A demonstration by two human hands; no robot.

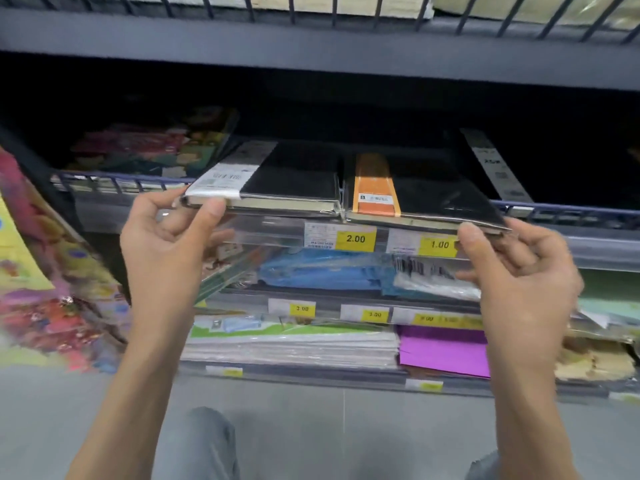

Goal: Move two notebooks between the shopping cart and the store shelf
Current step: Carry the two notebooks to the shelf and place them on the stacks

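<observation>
From the head camera, looking down at a store shelf [571, 220] with a dark blue wire front rail, two notebooks lie side by side at the shelf's front edge, their near edges jutting out over the rail.

The left hand [166, 244] has its grip clamped on the near left corner of the black hardcover notebook with a white paper band [277, 178], thumb on top of the band and fingers curled underneath. The right hand [519, 271] has its grip clamped on the near right corner of the black notebook with an orange paper band [415, 195], thumb pressed against its front edge and fingers below. The two notebooks touch or nearly touch along their inner edges.

Just beneath them, on the clear price strip, sit a yellow price tag reading 2.00 [355, 239] and a yellow price tag reading 1.00 [439, 244]. On the lower shelves lie blue plastic-wrapped packs [322, 271], a stack of white paper pads [291, 348] and a purple sheet pack [446, 351]. Colourful illustrated books [45, 271] hang at the far left. Grey floor [311, 427] shows below, between the forearms.
</observation>
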